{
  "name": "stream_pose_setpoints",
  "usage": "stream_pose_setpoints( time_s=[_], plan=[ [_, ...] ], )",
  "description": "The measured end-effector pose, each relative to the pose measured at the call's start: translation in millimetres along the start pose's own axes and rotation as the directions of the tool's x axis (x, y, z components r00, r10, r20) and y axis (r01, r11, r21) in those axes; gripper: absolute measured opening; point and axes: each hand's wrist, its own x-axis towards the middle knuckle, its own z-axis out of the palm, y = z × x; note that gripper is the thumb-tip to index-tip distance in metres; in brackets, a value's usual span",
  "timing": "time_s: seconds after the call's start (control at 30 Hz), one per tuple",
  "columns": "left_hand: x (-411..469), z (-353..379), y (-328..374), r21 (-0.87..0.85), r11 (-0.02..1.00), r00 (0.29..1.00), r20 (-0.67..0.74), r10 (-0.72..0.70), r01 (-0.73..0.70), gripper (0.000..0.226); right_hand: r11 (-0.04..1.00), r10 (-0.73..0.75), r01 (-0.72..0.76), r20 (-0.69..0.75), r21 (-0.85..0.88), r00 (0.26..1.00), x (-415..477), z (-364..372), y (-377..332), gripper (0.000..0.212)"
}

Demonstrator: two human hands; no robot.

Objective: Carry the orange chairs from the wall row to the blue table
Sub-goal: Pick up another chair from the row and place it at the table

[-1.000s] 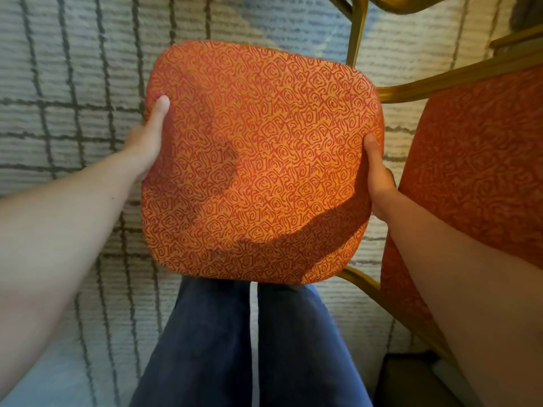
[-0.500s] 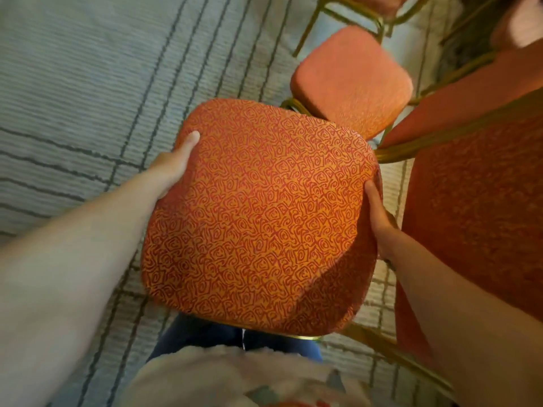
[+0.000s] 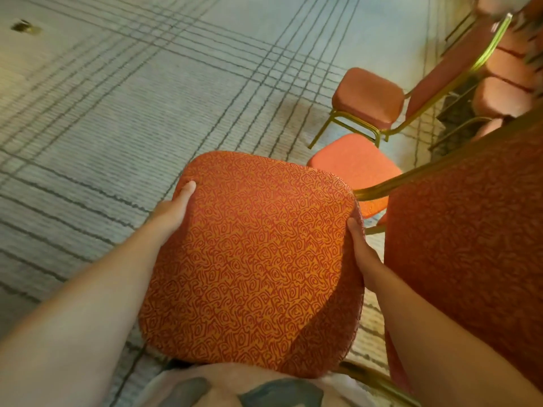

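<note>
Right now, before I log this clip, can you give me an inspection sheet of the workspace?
Surface: pale carpet with dark crossing lines.
Job's things: held chair, patterned seat up, close to the body; other orange chairs on gold legs to the right; blue table not in view.
Clutter: one dark spot on the carpet, too blurred to identify.
Hands: left hand grips the seat's left edge, right hand its right edge, thumbs on top.
Cables: nothing seen.
Surroundings: the person's light shirt at the bottom edge.

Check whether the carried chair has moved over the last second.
Yes. The carried chair has turned against the carpet's dark lines, apparently leftward: they ran square to its seat before and now cross diagonally.
</note>
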Motion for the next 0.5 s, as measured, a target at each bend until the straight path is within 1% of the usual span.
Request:
stream_pose_setpoints(
  time_s=[0.13, 0.17, 0.3, 0.37, 0.5],
  plan=[
    [3.6, -19.3, 2.3, 0.002, 0.999, 0.999, -0.009, 0.049, -0.049, 0.095, 1.0, -0.019, 0.018, 0.026, 0.012, 0.999, -0.3, 17.3, -9.8, 0.124],
    [5.9, -24.5, 1.8, -0.003, 0.998, 0.998, -0.015, 0.055, -0.055, 0.094, 0.999, -0.028, 0.027, 0.046, 0.02, 0.999, 0.3, 22.0, -10.9, 0.122],
    [19.6, -49.1, -2.9, -0.028, 0.999, 0.999, -0.027, 0.045, -0.046, 0.098, 0.999, -0.034, 0.032, 0.053, 0.044, 0.998, 8.5, 47.2, -20.0, 0.118],
    [30.4, -63.7, -1.1, -0.04, 0.998, 0.998, -0.04, 0.049, -0.051, 0.096, 0.996, -0.066, 0.063, 0.052, 0.058, 0.997, 5.9, 66.5, -31.6, 0.113],
    [60.6, -102.1, 13.0, -0.039, 0.997, 0.997, -0.033, 0.071, -0.072, 0.093, 0.991, -0.112, 0.107, 0.062, 0.086, 0.992, -5.1, 116.4, -62.8, 0.117]
  ],
)
